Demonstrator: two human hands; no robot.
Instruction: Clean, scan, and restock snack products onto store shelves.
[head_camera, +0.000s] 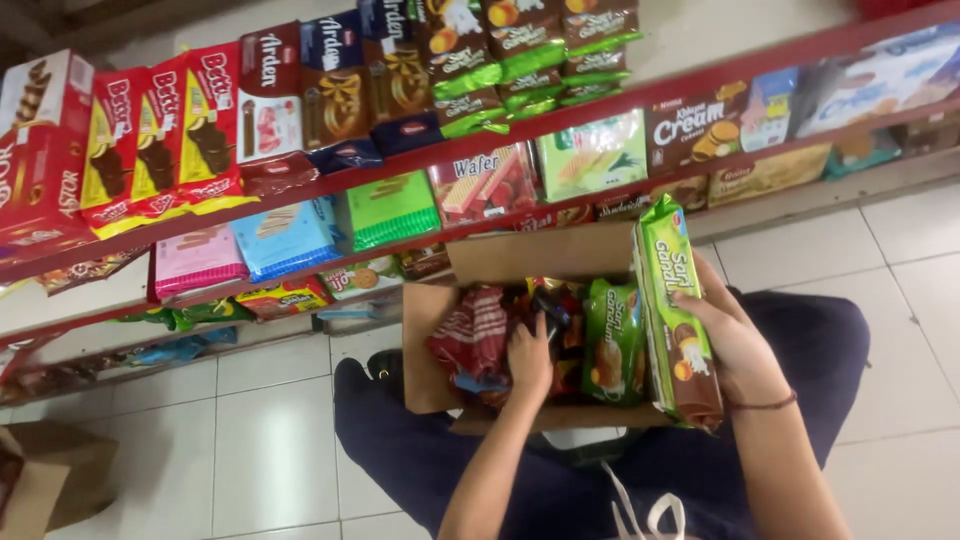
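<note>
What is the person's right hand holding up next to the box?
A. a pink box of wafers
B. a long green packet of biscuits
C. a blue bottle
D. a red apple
B: the right hand grips a long green biscuit packet at the edge of the cardboard box, while the left hand reaches in among the snacks inside.

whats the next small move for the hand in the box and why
Probably close the left hand on a packet in the cardboard box and lift it out: its fingers already reach among the packets, while the right hand holds a green biscuit pack.
</note>
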